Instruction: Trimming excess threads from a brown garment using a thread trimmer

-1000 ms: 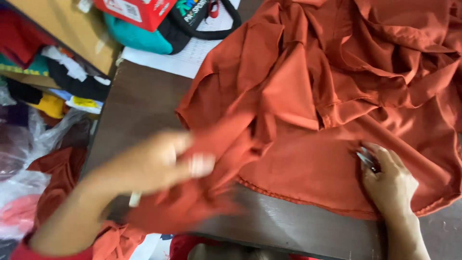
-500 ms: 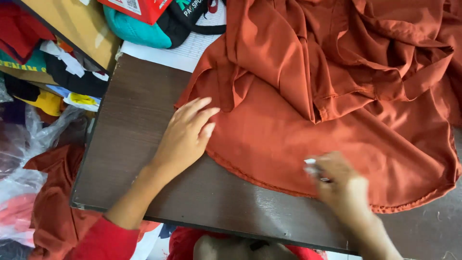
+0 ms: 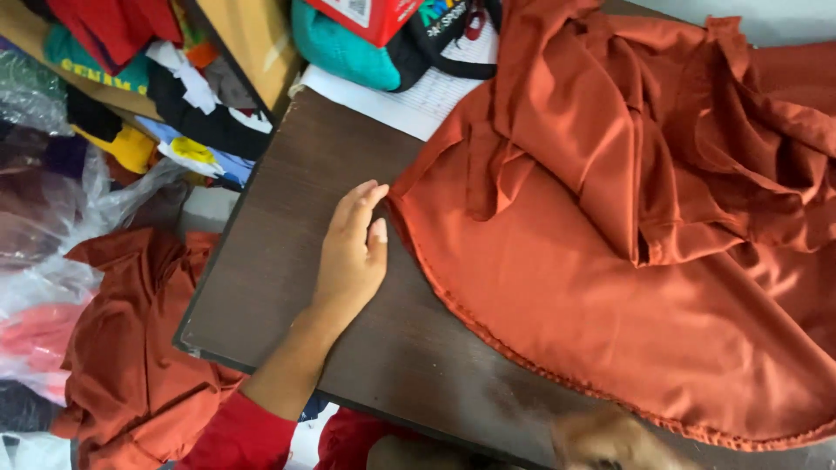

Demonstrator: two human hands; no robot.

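Left hand: our left hand (image 3: 351, 252) lies flat on the dark brown tabletop (image 3: 287, 235), palm down, fingers straight and together, thumb alongside; its grip is loose and holds nothing.
Left hand contact: the fingertips and thumb sit right at the hemmed edge of the rust-orange cloth (image 3: 610, 287), touching or just beside it; we cannot tell which.
Right hand: our right hand (image 3: 610, 442) shows only as a blur at the bottom edge of the view, near the lower hem of the cloth; we cannot tell whether its grip is closed or loose.
Cloth: it spreads over the right and middle of the tabletop, smooth near the curved hem, bunched in folds toward the far right.
Sleeve: a red sleeve (image 3: 244, 435) covers our left forearm near the tabletop's near edge.
Off the tabletop, left: a second rust-orange garment (image 3: 131, 348) lies lower down, beside clear plastic bags (image 3: 52, 218).
Far side: a white lined sheet (image 3: 418, 100), a teal bag (image 3: 344, 52), a red box (image 3: 370, 13) and a heap of mixed coloured clothes (image 3: 148, 78).
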